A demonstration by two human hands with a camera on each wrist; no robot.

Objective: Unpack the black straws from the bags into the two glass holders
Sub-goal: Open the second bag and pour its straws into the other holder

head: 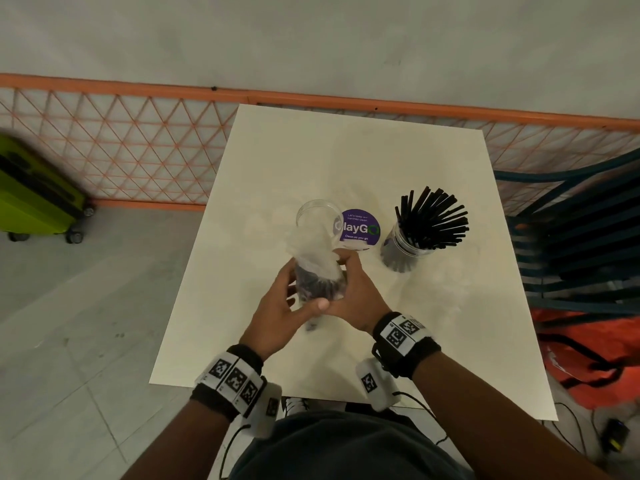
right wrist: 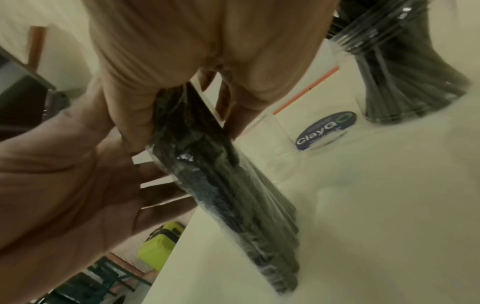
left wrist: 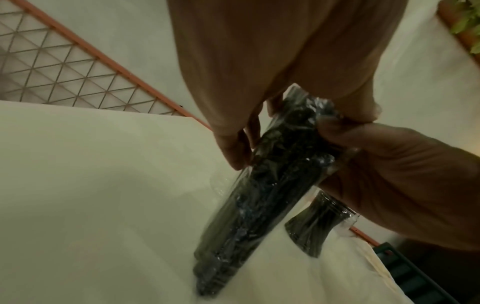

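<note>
A clear plastic bag of black straws [head: 320, 282] stands tilted, its lower end on the white table [head: 346, 161]. Its loose top flares upward. My left hand [head: 301, 292] grips the bag from the left, thumb across its front. My right hand [head: 348, 282] holds it from the right. The wrist views show the bag of straws [left wrist: 259, 195] [right wrist: 233, 195] between both palms. Just behind it stands an empty glass holder [head: 317, 216]. Further right, a second glass holder [head: 405, 247] is packed with fanned black straws [head: 436, 216].
A round purple sticker [head: 360, 228] lies between the two holders. A dark blue slatted chair [head: 575, 244] and an orange bag [head: 588, 355] sit to the table's right. A green suitcase [head: 38, 199] stands on the floor at left, before an orange lattice fence [head: 138, 147].
</note>
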